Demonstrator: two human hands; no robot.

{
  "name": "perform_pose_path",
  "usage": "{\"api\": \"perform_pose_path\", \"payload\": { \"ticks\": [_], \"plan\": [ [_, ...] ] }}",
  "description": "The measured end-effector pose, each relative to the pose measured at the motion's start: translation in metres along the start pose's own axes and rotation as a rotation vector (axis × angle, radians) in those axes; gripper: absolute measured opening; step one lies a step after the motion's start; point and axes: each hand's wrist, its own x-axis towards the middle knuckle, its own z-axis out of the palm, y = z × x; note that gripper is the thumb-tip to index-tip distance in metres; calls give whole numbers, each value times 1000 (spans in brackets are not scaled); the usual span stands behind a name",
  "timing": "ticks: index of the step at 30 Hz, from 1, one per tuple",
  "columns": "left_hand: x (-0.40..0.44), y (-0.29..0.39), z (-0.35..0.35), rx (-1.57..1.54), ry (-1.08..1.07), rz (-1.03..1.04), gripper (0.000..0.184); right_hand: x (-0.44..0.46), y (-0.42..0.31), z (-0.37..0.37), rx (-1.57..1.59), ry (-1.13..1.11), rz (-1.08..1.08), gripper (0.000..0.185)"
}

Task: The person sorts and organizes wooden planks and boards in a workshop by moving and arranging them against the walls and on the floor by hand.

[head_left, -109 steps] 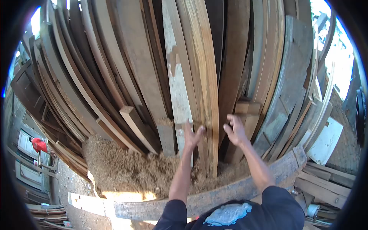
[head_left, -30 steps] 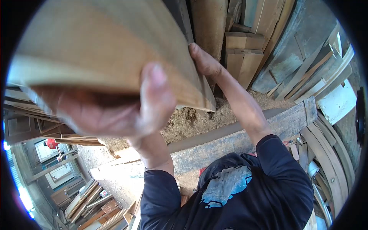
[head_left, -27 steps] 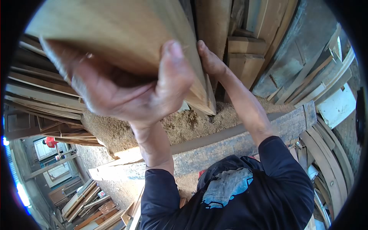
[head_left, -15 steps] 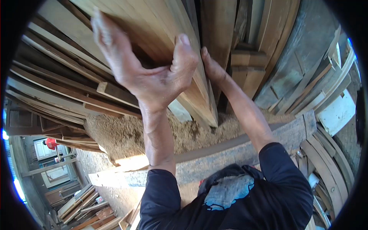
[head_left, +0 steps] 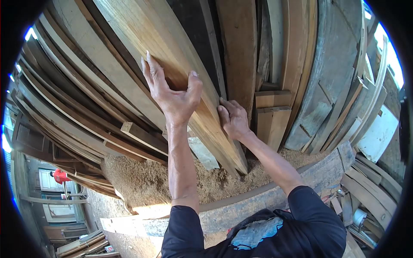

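A long light-brown wooden plank (head_left: 206,116) leans at a slant, its lower end by the sawdust (head_left: 142,176). My left hand (head_left: 174,92) grips it across its width, thumb on the right side and fingers on the left. Lower down, my right hand (head_left: 234,118) has its curled fingers against the plank's right edge. Behind its lower end a white-painted board (head_left: 203,152) shows. To the right of my right hand stand short wooden blocks (head_left: 273,118).
Many boards (head_left: 81,86) lean in a row on both sides. A worn beam (head_left: 241,210) lies along the front of the sawdust. A person in red (head_left: 60,175) is at the far left. Loose wood (head_left: 365,193) lies at the right.
The plank was lifted close to the camera and has since moved away and down. Both my hands moved with it, the left still around it and the right along its edge.
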Motion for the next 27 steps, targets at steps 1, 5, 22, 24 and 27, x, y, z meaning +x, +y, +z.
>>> {"api": "perform_pose_path", "payload": {
  "ticks": [1, 5, 22, 24, 27],
  "plan": [
    [1, -2, 2, 22, -19, -26, 100, 1, -5, -7, -16, -83, 21, 43],
    [3, -14, 25, 320, -97, -45, 103, 15, 7, -18, -107, -315, 20, 66],
    [-26, -48, 44, 416, -85, 12, 103, 7, 16, -9, -281, -493, 28, 93],
    [-28, -49, 54, 406, -39, -1, 101, 6, 23, -7, -277, -519, 23, 95],
    [-35, -51, 61, 388, 2, 23, 98, 6, 19, -8, -301, -554, 50, 93]
  ]
}}
